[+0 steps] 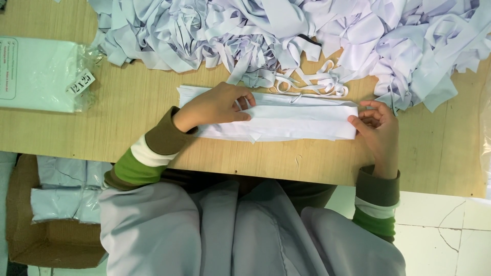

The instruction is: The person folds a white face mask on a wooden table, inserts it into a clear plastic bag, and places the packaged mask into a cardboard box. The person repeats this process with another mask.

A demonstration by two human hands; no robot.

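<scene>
A long stack of white fabric strips lies flat on the wooden table, running left to right. My left hand presses down on the stack's left part, fingers spread over the top strip. At the stack's right end, my right hand touches the edge with its fingertips, fingers curled. Both arms wear striped brown, white and green cuffs.
A big heap of pale fabric pieces fills the table's far side, with loose narrow strips just behind the stack. A plastic-wrapped packet lies at the left. A cardboard box with bundles stands on the floor, lower left.
</scene>
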